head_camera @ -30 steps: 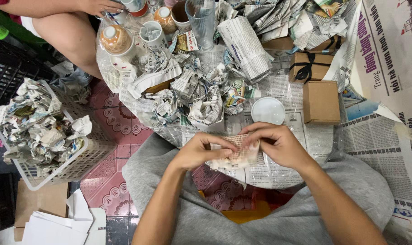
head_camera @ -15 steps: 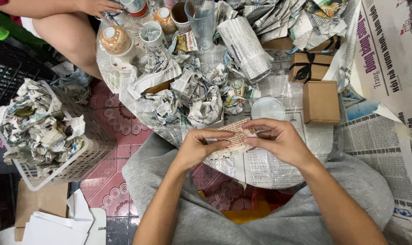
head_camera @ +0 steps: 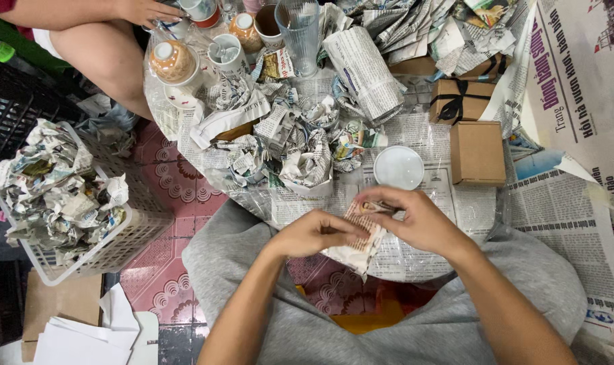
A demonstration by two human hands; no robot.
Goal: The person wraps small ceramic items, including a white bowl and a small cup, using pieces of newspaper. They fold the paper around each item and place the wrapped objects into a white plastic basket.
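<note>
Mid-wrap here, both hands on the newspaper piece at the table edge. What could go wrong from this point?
The newspaper piece, pinched between left hand and right hand, looks thin and could tear. It hangs past the table edge, so whatever is inside might slip into the lap. The white lid sits close enough for the right hand to knock it.
</note>
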